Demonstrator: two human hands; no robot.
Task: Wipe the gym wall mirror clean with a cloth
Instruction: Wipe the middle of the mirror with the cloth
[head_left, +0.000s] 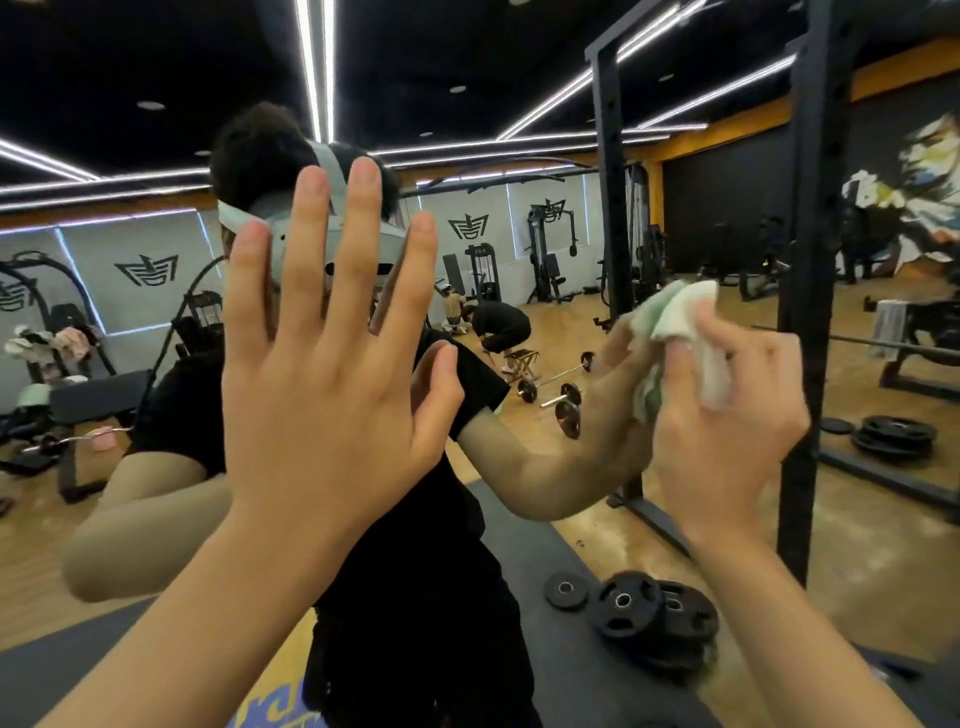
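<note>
Pale-green cloth: bunched against the mirror, gripped by the right hand.
Left hand: released, fingers straight and spread, flat on the mirror.

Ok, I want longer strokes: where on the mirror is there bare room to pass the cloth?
Bare mirror lies between the left hand and the cloth, and above both. Rightward, the black rack upright crowds it.

Black, tan and pale green across the gym.
The cloth was pale green and white. The weight plates and rack upright were black, and the floor was tan. White light strips crossed the black ceiling. Grey blinds bore a black crest logo. An orange band topped the dark wall.
</note>
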